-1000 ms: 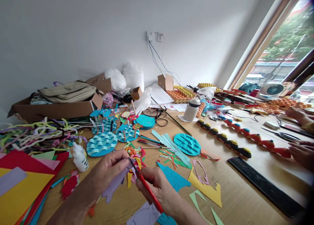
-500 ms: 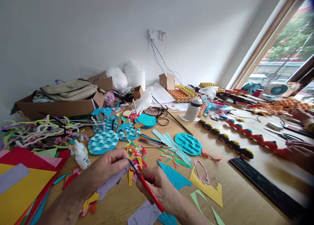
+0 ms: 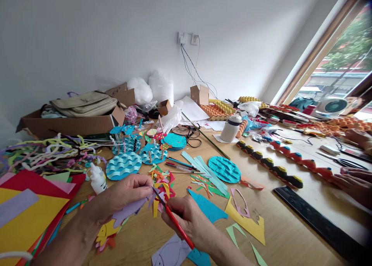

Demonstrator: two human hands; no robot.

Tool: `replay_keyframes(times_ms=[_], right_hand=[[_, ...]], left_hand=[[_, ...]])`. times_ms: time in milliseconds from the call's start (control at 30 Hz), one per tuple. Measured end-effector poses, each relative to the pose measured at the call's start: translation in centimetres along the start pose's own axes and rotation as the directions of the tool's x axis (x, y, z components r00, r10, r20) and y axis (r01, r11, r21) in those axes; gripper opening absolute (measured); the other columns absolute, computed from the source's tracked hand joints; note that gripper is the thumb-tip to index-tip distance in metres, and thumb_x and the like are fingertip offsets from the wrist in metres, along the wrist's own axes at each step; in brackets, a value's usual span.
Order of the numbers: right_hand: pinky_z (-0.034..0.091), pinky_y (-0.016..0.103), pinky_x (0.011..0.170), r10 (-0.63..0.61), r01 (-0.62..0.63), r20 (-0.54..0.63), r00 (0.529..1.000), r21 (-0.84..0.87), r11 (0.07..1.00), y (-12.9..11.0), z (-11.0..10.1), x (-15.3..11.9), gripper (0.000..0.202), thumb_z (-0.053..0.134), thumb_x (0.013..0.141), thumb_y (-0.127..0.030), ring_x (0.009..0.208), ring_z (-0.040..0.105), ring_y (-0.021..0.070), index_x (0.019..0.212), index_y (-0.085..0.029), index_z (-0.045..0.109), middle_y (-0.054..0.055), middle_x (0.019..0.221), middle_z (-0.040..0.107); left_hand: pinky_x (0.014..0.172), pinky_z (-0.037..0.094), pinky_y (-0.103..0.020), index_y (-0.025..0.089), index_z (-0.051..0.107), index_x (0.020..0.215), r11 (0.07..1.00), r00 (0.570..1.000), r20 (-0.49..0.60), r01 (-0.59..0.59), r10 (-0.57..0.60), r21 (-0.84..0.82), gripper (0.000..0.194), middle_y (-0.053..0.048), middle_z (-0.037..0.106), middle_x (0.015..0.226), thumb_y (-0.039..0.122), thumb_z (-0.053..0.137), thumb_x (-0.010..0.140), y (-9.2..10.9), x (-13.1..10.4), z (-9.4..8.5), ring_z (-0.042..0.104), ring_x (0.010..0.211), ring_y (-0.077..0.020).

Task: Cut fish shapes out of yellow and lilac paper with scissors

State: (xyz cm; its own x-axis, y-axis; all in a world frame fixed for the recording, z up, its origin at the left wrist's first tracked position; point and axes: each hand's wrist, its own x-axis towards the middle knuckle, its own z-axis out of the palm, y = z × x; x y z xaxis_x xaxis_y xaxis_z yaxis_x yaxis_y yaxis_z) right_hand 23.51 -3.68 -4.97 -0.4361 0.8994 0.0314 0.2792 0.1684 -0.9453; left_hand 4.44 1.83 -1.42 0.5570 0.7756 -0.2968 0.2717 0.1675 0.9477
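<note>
My left hand [image 3: 129, 194] pinches a piece of purple paper [image 3: 129, 211] that hangs below its fingers. Red-handled scissors [image 3: 177, 221] are gripped in my right hand [image 3: 188, 215], their blades pointing up and left to the paper's edge by my left fingertips. Below my left wrist lie small fish-shaped cutouts, a yellow one [image 3: 105, 232] on top. Close under my right hand is a purple sheet with a drawn fish [image 3: 171, 252], partly over a blue piece [image 3: 200, 257]. Colourful paper scraps [image 3: 162, 179] lie just beyond both hands.
A white glue bottle [image 3: 98, 179] stands left, near stacked coloured sheets [image 3: 43, 211]. Blue wavy discs [image 3: 123, 166], a white jar [image 3: 231, 129], painted egg-carton strips [image 3: 270, 165] and a black bar [image 3: 316, 221] lie around. Another person's hands [image 3: 354, 184] rest at the right edge.
The view has shifted slightly. The purple paper has turned a little in my left hand, while the scissors stay at its edge. More of the yellow fish cutout shows.
</note>
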Motion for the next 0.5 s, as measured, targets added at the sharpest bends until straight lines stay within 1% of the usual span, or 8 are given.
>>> replay_keyframes(times_ms=[133, 233, 300, 367, 433, 500], right_hand=[[0.017, 0.020, 0.041, 0.026, -0.026, -0.002, 1.000, -0.010, 1.000, 0.0, 0.1, 0.1, 0.031, 0.049, 0.081, -0.019, 0.048, 0.022, 0.0054, 0.055, -0.017, 0.034, -0.007, 0.049, 0.027], [0.018, 0.019, 0.041, 0.059, -0.059, 0.003, 0.998, 0.029, 0.998, 0.4, 0.2, 0.2, 0.030, 0.050, 0.082, -0.023, 0.047, 0.026, 0.0047, 0.055, -0.016, 0.036, -0.007, 0.050, 0.030], [0.020, 0.017, 0.039, 0.107, -0.107, 0.010, 0.994, 0.113, 0.988, 0.9, 0.2, 0.3, 0.028, 0.049, 0.083, -0.028, 0.043, 0.030, 0.0045, 0.058, -0.017, 0.041, -0.007, 0.049, 0.034], [0.022, 0.016, 0.036, 0.161, -0.167, 0.043, 0.986, 0.210, 0.963, 1.4, 0.1, 0.6, 0.029, 0.048, 0.083, -0.037, 0.038, 0.033, 0.0050, 0.062, -0.017, 0.046, -0.007, 0.045, 0.037], [0.022, 0.016, 0.033, 0.206, -0.220, 0.082, 0.975, 0.267, 0.938, 2.0, -0.1, 0.9, 0.035, 0.048, 0.082, -0.046, 0.033, 0.033, 0.0052, 0.062, -0.017, 0.048, -0.008, 0.039, 0.037], [0.021, 0.016, 0.032, 0.226, -0.248, 0.107, 0.968, 0.282, 0.927, 2.5, -0.4, 1.2, 0.042, 0.049, 0.081, -0.051, 0.031, 0.031, 0.0046, 0.058, -0.017, 0.046, -0.008, 0.036, 0.037]], left_hand=[[0.043, 0.030, -0.019, 0.018, 0.053, 0.064, 0.999, 1.000, 0.009, 0.017, -0.017, -0.035, 0.021, 0.007, 0.049, 0.053, 0.037, 0.060, 0.070, -0.2, 0.1, -0.1, 0.038, 0.045, -0.0072], [0.043, 0.028, -0.018, 0.017, 0.054, 0.063, 0.998, 1.000, -0.009, 0.008, -0.009, -0.061, 0.020, 0.007, 0.048, 0.052, 0.034, 0.060, 0.071, -0.3, 0.0, 0.0, 0.036, 0.045, -0.0065], [0.043, 0.027, -0.018, 0.017, 0.054, 0.062, 0.997, 0.999, -0.034, 0.003, -0.006, -0.075, 0.020, 0.008, 0.047, 0.051, 0.034, 0.061, 0.070, -0.3, -0.1, 0.1, 0.036, 0.045, -0.0062], [0.043, 0.026, -0.017, 0.018, 0.053, 0.064, 0.996, 0.998, -0.068, 0.000, -0.006, -0.092, 0.021, 0.008, 0.046, 0.050, 0.036, 0.062, 0.070, -0.2, -0.2, 0.3, 0.035, 0.045, -0.0062], [0.043, 0.027, -0.017, 0.018, 0.053, 0.065, 0.994, 0.994, -0.108, -0.014, 0.002, -0.108, 0.021, 0.009, 0.045, 0.051, 0.037, 0.061, 0.071, -0.2, -0.2, 0.4, 0.035, 0.045, -0.0060], [0.044, 0.028, -0.017, 0.018, 0.053, 0.068, 0.993, 0.989, -0.150, -0.036, 0.020, -0.108, 0.020, 0.009, 0.045, 0.053, 0.036, 0.060, 0.072, -0.3, -0.1, 0.5, 0.037, 0.046, -0.0060]])
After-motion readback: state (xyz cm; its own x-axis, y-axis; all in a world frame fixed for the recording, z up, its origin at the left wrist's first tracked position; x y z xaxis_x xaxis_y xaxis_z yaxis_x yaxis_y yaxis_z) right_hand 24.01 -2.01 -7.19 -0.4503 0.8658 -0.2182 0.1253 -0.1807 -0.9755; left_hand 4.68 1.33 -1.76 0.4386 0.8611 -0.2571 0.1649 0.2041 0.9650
